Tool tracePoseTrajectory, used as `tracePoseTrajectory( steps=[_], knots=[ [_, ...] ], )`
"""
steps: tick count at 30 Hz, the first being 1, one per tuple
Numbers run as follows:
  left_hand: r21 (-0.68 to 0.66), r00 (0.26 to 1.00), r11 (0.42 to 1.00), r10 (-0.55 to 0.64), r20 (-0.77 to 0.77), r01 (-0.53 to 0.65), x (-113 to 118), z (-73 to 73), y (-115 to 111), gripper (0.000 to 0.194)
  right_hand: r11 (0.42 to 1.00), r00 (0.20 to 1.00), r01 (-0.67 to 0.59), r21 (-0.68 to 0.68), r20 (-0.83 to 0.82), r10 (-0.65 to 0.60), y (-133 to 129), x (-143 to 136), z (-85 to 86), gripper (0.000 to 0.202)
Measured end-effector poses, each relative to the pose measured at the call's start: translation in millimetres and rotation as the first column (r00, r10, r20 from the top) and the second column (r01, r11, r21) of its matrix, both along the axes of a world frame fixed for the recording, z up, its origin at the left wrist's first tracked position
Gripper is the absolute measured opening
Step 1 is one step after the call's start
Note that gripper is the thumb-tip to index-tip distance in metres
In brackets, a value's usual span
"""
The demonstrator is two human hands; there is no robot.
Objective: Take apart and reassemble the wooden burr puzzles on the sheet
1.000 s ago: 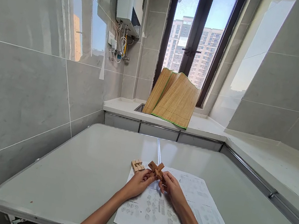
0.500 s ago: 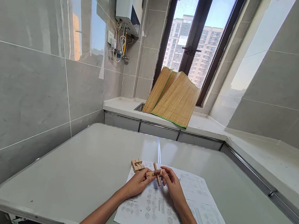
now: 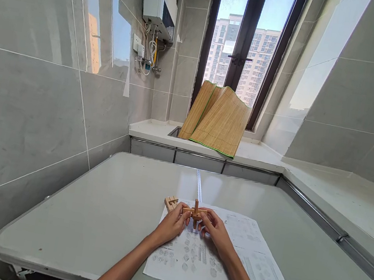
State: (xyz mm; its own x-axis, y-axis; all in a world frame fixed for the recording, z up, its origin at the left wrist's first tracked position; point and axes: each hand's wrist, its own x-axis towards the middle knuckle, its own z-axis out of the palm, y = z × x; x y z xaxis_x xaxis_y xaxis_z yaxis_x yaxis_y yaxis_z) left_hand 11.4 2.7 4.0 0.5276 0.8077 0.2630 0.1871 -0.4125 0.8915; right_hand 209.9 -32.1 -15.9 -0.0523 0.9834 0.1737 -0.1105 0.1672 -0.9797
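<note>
— Over the printed sheet [image 3: 185,276], holding what?
— Crossed wooden pieces [image 3: 195,215], pinched between nearly closed fingers of left hand [image 3: 172,222] and right hand [image 3: 215,227]. Apparently already fitted crosswise.
— Left over?
— Just beyond left hand, near sheet's far-left corner, wooden blocks [image 3: 170,202], apparently not yet joined to the held cross.
</note>
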Motion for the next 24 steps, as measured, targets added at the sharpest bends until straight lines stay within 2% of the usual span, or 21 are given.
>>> tracePoseTrajectory(
  steps=[6, 12, 14, 18, 20, 24],
  knots=[
    [-0.092, 0.996, 0.993, -0.065, 0.059, 0.070, -1.2, 1.9, -3.7, 0.040, 0.998, 0.997, -0.070, -0.006, 0.019, 0.070, -5.5, 3.5, 4.5, 0.050],
    [-0.100, 0.993, 0.990, -0.093, 0.078, 0.101, -1.3, 1.1, -3.2, 0.041, 0.997, 0.997, -0.055, 0.046, 0.052, 0.053, -5.1, 2.0, 5.0, 0.051],
    [-0.083, 0.992, 0.993, -0.073, 0.098, 0.082, 0.0, 0.4, -2.1, 0.040, 0.997, 0.998, -0.013, 0.077, 0.067, 0.008, -4.6, 1.5, 5.3, 0.050],
    [-0.050, 0.993, 0.998, 0.041, 0.109, -0.036, 3.0, -1.6, -1.2, 0.043, 0.992, 0.994, 0.096, 0.086, 0.049, -0.101, -4.4, 2.6, 4.2, 0.040],
    [-0.043, 0.991, 0.997, 0.063, 0.120, -0.058, 3.0, -2.0, -1.8, 0.051, 0.990, 0.993, 0.114, 0.084, 0.007, -0.115, -4.4, 2.9, 3.3, 0.037],
    [-0.028, 0.997, 0.998, 0.055, 0.047, -0.054, -0.3, 0.9, -4.3, 0.087, 0.996, 0.999, 0.036, 0.079, -0.022, -0.034, -3.6, 1.2, 2.5, 0.037]
  ],
)
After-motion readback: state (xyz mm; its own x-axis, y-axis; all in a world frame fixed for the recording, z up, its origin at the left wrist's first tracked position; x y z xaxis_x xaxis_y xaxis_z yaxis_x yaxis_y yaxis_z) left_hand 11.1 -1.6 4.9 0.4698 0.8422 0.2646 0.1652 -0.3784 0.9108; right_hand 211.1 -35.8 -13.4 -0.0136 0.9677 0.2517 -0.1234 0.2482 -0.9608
